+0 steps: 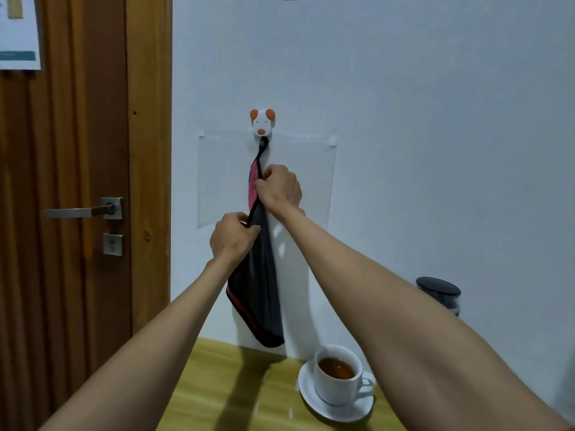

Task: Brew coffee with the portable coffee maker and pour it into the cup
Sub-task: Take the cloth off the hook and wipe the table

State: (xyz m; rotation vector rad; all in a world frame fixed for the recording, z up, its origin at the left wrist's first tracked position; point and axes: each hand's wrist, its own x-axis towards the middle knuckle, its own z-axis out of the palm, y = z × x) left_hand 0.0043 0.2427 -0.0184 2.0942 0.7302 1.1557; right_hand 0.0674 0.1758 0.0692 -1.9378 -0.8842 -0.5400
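Head view: left hand and right hand each pinch the dark cloth hanging from the wall hook, the filled cup standing on its saucer below; I judge gentle handling best, since tugging could strip the hook.

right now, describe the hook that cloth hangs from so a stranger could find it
Start at the wooden door and move right onto the pale wall. The hook holds up the dark cloth. It alone is a white animal face with orange ears.
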